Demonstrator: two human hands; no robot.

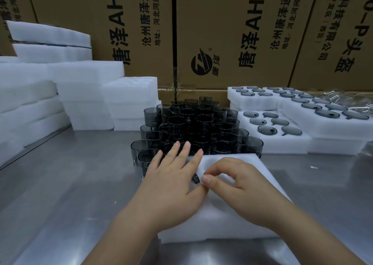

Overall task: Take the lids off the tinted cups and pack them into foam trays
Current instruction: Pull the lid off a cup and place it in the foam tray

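Cups (pixel 193 123) stand heaped just behind the tray (pixel 222 224). Left hand (pixel 173 186) lies flat, fingers spread, over a dark piece (pixel 195 179) at the tray's edge; right hand (pixel 236 186) curls beside it, its pinch unclear.

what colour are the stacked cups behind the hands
Translucent smoky grey, looking near black where the cups overlap. Head view shows it best.

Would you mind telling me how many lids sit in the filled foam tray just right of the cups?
6 lids, three rows of two in the foam tray right of the cups: back, middle and front pairs. None seems hidden there.
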